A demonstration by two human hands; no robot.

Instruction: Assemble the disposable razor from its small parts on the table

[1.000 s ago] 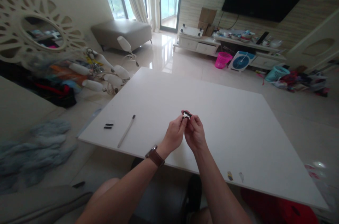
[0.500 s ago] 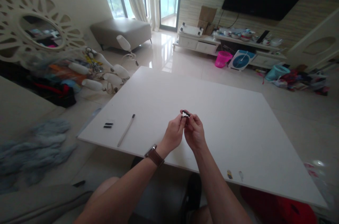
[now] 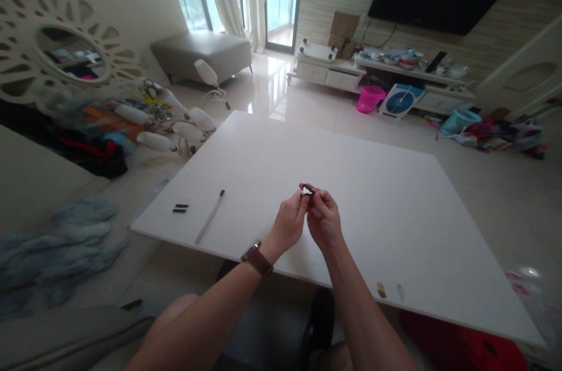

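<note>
My left hand [image 3: 288,222], with a brown-strapped watch [image 3: 257,258] on the wrist, and my right hand [image 3: 324,217] meet above the middle of the white table. Between their fingertips both grip a small black and silver object [image 3: 307,190]; fingers cover part of it, and its kind cannot be made out. To the left on the tabletop lies a slim grey stick with a black tip [image 3: 211,216], like a toothbrush or stylus. Two short black strips [image 3: 180,208] lie beyond it.
Near the front right edge of the white table [image 3: 369,166] lie a small yellow and dark piece [image 3: 381,289] and a small clear piece [image 3: 400,292]. A lamp with several white shades [image 3: 188,130] stands off the left edge. Something red [image 3: 456,342] is below the right front.
Both hands stay together on the small object, which is turned slightly, showing a little more of its silver part. Nothing on the table has moved.
</note>
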